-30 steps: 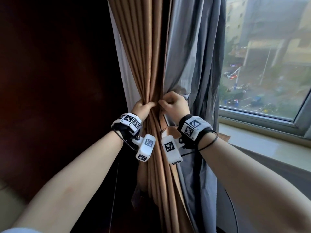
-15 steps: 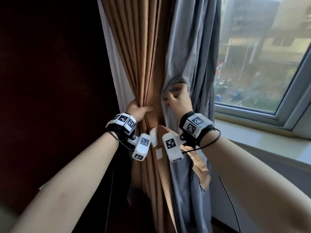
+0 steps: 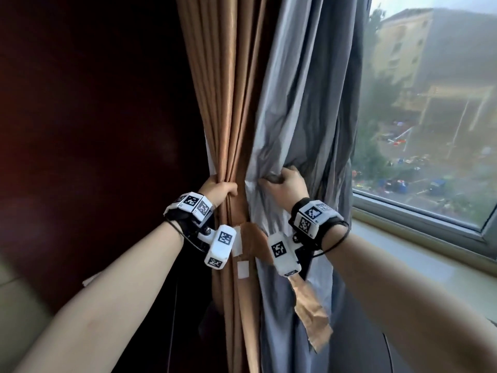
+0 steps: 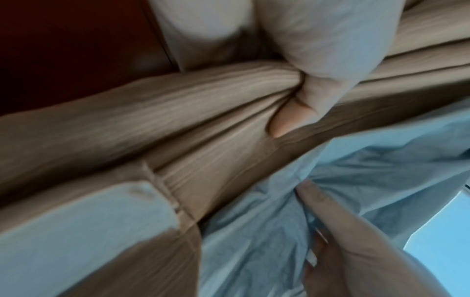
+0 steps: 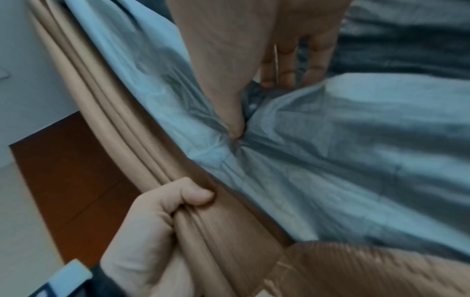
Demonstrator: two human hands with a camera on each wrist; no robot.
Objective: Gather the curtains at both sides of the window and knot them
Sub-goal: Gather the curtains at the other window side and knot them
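A tan curtain (image 3: 226,103) hangs gathered in tight folds at the window's left side, with a grey curtain (image 3: 304,109) beside it on the right. My left hand (image 3: 219,190) grips the tan folds (image 4: 203,112) at waist height, thumb across the front. My right hand (image 3: 282,184) bunches a fistful of the grey cloth (image 5: 318,144); its thumb presses into the fabric. A tan tie-back strip (image 3: 312,316) dangles below my right wrist. The left hand (image 5: 162,213) also shows in the right wrist view, wrapped round the tan folds.
A dark wooden wall panel (image 3: 88,130) stands to the left of the curtains. The window pane (image 3: 430,117) and its sill (image 3: 419,254) lie to the right. Two small white labels (image 3: 242,269) hang on the tan cloth.
My right hand has left the tan bundle, moved right and taken hold of the grey curtain. The left hand keeps its grip. The head view has swung upward and left.
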